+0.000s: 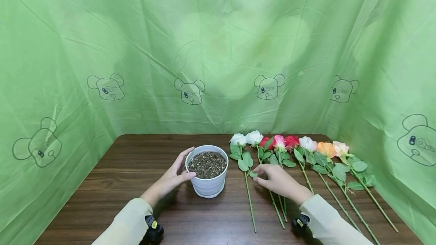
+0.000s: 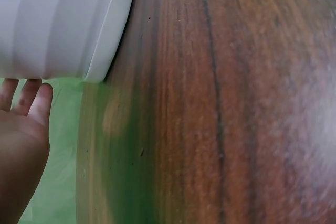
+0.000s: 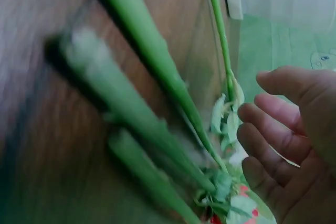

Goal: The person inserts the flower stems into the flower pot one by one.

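Note:
A white ribbed flowerpot (image 1: 208, 187) filled with dark soil (image 1: 207, 165) stands upright on the table. My left hand (image 1: 170, 179) rests against its left side, thumb by the front rim and fingers fairly straight; the left wrist view shows fingertips (image 2: 46, 92) at the pot's wall. To the right of the pot, my right hand (image 1: 277, 180) hovers over the stems with loosely bent fingers and nothing gripped. Its fingertips are near a leaf of the leftmost white artificial rose (image 1: 238, 139); whether they touch it I cannot tell. Several green stems (image 3: 152, 51) lie below that palm in the right wrist view.
More artificial roses lie in a row to the right: another white one (image 1: 254, 137), red (image 1: 291, 141), pink (image 1: 280, 142), orange (image 1: 326, 149) and cream (image 1: 340, 148). Their stems point toward the front of the brown wooden table (image 1: 119, 184). A green curtain (image 1: 153, 48) surrounds the table's back and sides.

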